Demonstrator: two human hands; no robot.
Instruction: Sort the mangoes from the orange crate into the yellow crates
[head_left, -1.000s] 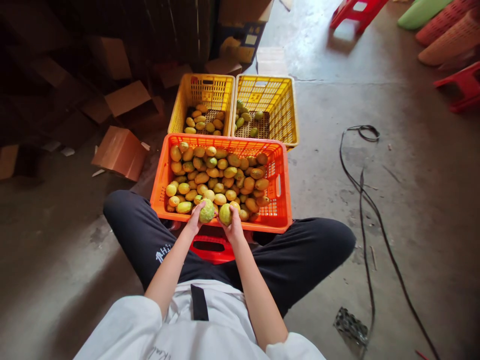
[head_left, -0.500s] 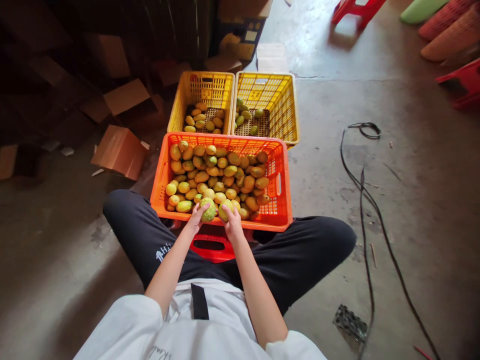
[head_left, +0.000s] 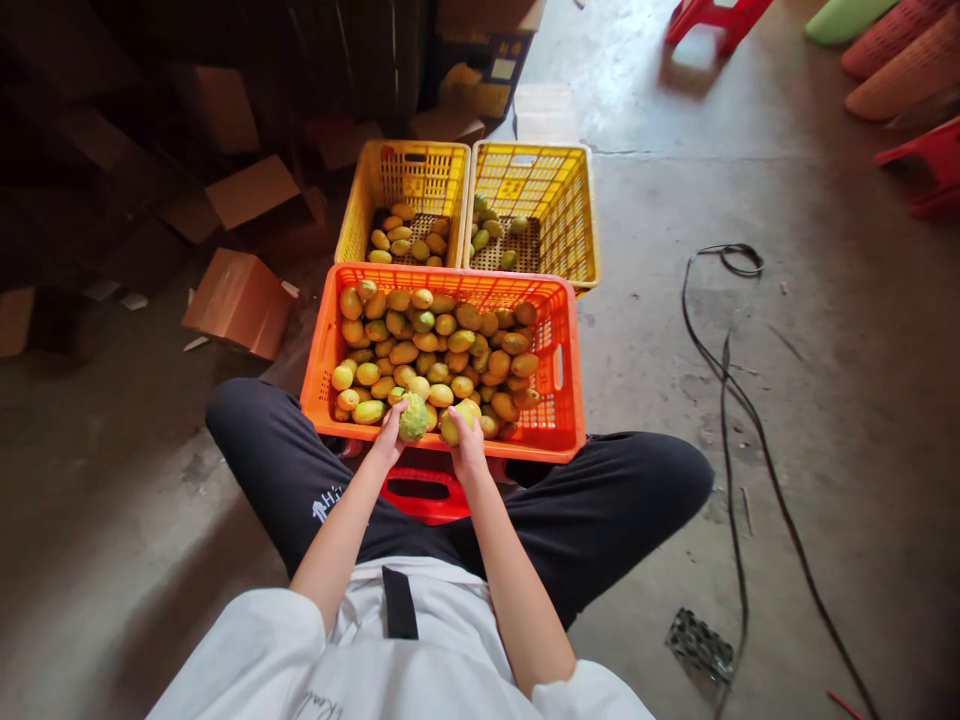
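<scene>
An orange crate [head_left: 559, 420] heaped with yellow-green fruits stands on the floor between my knees. My left hand [head_left: 391, 437] is closed round a green fruit [head_left: 413, 419] at the crate's near edge. Beside it my right hand [head_left: 468, 446] grips a yellow fruit [head_left: 453, 424]. Both fruits sit just above the pile. Behind the orange crate stand two yellow crates side by side: the left yellow crate [head_left: 405, 172] holds several yellow fruits, the right yellow crate [head_left: 576, 215] holds several greener ones.
A red stool [head_left: 420, 497] is under me. Cardboard boxes [head_left: 238, 300] lie at the left. A black cable [head_left: 726, 375] runs over the concrete floor at the right. Red stools [head_left: 709, 18] and stacked baskets [head_left: 892, 75] stand at the far right.
Both hands shifted slightly at the crate's near edge, turning the fruits they hold. The view tilted a little.
</scene>
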